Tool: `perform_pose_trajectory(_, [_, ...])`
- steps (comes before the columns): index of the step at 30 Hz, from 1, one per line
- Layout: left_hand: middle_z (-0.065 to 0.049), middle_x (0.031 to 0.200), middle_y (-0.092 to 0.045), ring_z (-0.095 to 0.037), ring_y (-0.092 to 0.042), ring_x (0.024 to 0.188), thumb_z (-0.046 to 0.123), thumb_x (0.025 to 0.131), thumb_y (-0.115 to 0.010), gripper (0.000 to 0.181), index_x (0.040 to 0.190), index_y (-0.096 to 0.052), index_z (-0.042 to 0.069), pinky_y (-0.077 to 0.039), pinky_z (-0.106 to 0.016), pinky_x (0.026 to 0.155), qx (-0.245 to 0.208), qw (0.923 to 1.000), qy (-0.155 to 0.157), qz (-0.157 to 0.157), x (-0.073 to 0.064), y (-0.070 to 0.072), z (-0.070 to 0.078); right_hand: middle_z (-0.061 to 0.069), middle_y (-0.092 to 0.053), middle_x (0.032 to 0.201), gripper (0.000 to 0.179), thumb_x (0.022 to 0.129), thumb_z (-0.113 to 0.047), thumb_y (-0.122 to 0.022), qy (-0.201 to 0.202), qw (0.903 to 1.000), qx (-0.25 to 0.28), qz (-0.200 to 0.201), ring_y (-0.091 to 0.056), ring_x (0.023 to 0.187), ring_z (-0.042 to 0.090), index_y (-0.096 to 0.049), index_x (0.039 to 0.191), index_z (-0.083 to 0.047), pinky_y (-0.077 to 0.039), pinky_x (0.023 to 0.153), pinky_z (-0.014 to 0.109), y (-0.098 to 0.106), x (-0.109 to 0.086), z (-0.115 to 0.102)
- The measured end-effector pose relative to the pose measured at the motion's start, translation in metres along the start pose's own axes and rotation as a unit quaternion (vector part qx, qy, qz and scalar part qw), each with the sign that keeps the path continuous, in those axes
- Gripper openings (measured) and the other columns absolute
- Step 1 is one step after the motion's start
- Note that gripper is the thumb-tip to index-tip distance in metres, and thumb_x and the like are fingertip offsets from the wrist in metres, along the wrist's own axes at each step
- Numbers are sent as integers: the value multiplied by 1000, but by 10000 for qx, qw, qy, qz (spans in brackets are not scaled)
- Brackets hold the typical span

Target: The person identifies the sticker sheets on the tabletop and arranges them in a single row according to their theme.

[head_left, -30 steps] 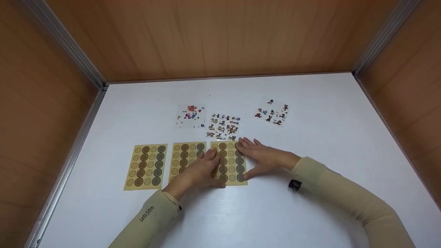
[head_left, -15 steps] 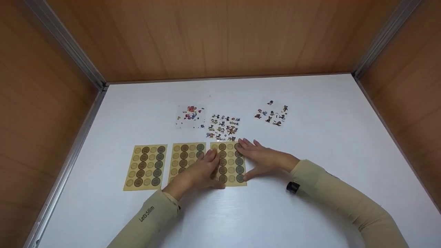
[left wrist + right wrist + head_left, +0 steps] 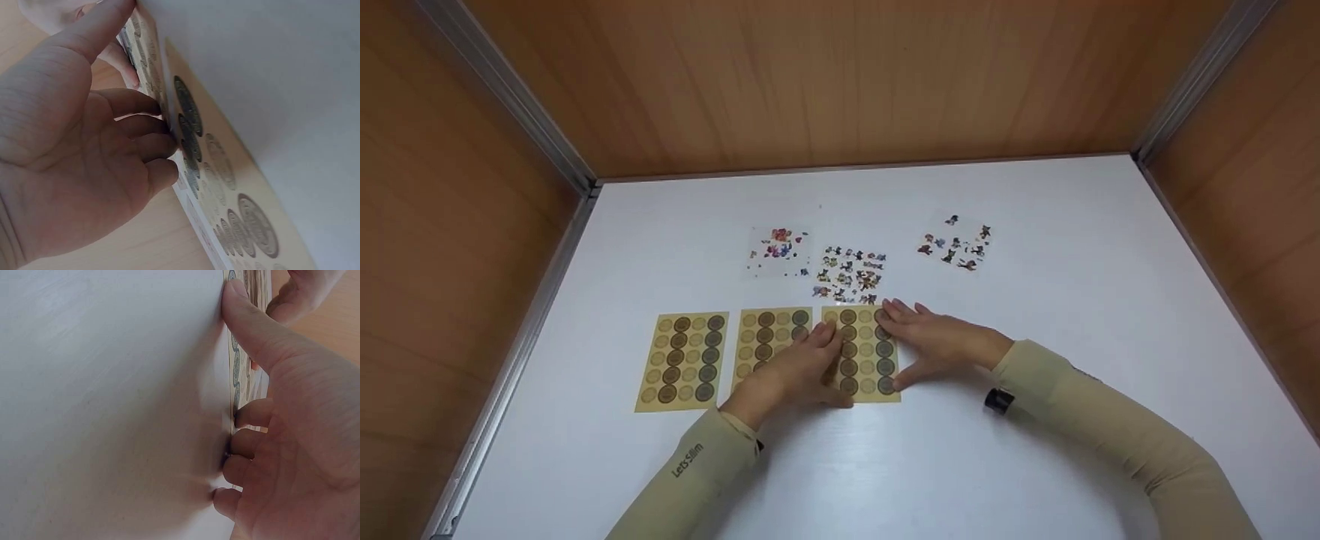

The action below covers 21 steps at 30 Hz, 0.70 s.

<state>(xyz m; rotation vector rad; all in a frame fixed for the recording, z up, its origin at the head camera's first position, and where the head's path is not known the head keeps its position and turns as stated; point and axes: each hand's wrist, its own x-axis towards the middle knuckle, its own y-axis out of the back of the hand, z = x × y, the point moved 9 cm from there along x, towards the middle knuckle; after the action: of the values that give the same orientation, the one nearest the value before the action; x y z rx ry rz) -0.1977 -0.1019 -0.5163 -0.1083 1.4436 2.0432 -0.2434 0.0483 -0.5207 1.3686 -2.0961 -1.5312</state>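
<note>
Three tan sheets of round stickers lie in a row on the white table. My left hand rests on the left edge of the right sticker sheet, fingertips and thumb touching it. That arm partly covers the middle sticker sheet. On the right sheet's opposite edge, my right hand presses with spread fingers and thumb. The left sticker sheet lies apart from both hands. In the left wrist view, the left fingertips meet the paper beside a sticker sheet. The right thumb touches the sheet's edge in the right wrist view.
Behind the row lie three clear sheets of small colourful stickers: a left one, a middle one close to the right tan sheet, and a tilted right one. Wooden panels wall the white table at the back and sides.
Both hands keep their places on the right sticker sheet. The whole scene shifts slightly in the head view; the sheets stay in the same arrangement.
</note>
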Motion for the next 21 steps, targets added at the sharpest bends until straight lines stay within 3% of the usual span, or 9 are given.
perform_pose_trajectory(13, [-22,165,-19,-35,-18,153,64,85,-71,107,158,-27,-1,-10,-59,122,840,9962,-196,141,2,15,11,16,3,167,117,82,-66,-73,-38,10000,30,3,3,155,27,-11,162,-7,-2,124,44,5,-3,1])
perform_pose_trajectory(16, [-22,164,-21,-36,-18,152,63,89,-68,101,157,-30,-1,-10,-59,122,831,9962,-151,217,6,26,10,16,2,168,113,84,-65,-71,-76,9998,148,63,4,155,26,-13,162,-7,-1,124,44,12,-3,1])
perform_pose_trajectory(21, [-19,166,-19,-36,-16,153,51,92,-71,95,160,-25,2,-14,-52,123,337,9982,32,492,16,57,-2,20,-1,167,104,90,-63,-65,-93,9988,183,450,1,154,31,-18,161,-3,-4,124,48,32,7,6])
